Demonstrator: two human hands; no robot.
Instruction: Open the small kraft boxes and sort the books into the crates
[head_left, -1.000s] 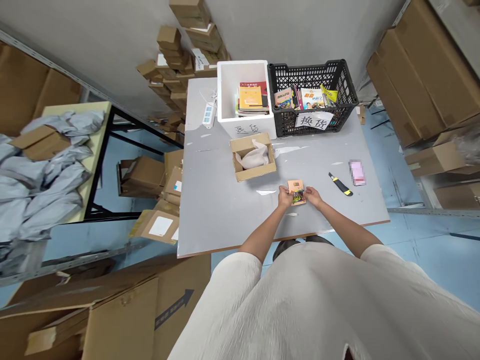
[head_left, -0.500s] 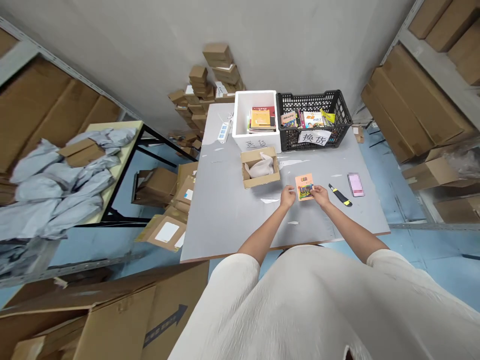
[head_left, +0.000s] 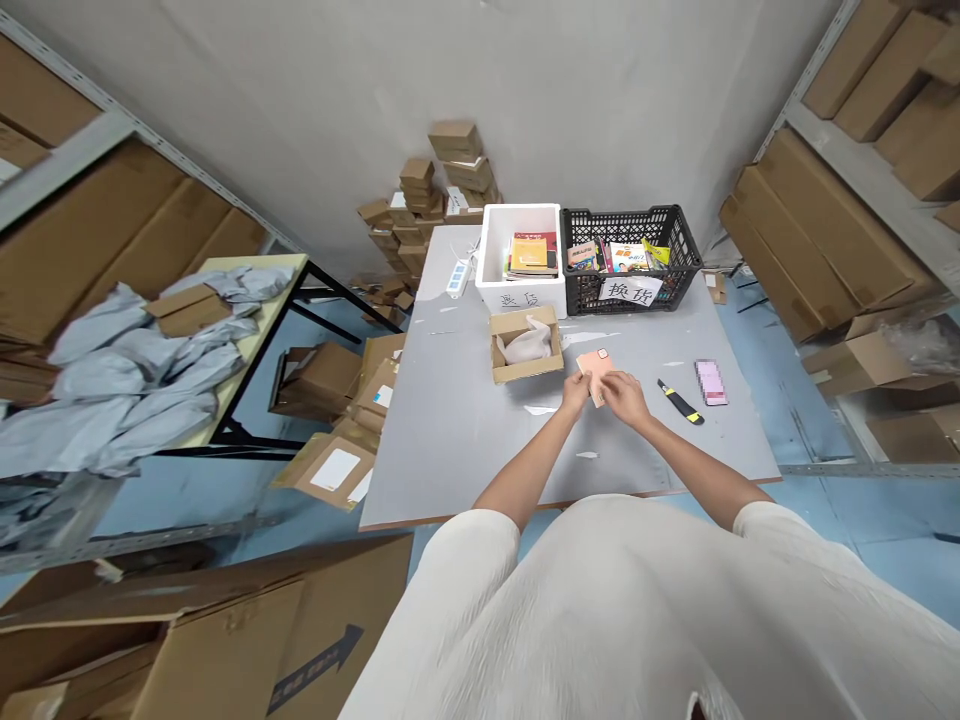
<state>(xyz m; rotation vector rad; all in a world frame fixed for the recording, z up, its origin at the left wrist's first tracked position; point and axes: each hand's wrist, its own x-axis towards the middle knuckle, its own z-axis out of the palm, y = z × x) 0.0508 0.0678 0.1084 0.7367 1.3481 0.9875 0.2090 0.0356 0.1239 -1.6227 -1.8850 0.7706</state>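
Note:
Above the grey table [head_left: 465, 440], a small salmon-pink booklet [head_left: 595, 366] is tilted between my two hands. Its upward face is mostly plain, with a small mark near the top. My left hand [head_left: 576, 393] is closed on its left edge. The fingers of my right hand [head_left: 627, 398] are closed at its right side and cover part of it. To the left of the hands stands an open cardboard box [head_left: 526, 374] with crumpled pale wrapping [head_left: 529, 345] inside. A black and yellow utility knife [head_left: 681, 402] lies to the right of my right hand.
At the table's back are a white foam box [head_left: 517, 298] and a black plastic crate [head_left: 675, 285], both holding books. A phone [head_left: 710, 382] lies on the right, a power strip [head_left: 457, 278] back left. Grey parcels [head_left: 112, 370] cover a side table; stacked cartons [head_left: 461, 165] line the wall.
The booklet has turned from its colourful picture face to a plainer pink face and tilted. My right hand has moved left, closer to my left hand. The camera view has shifted slightly.

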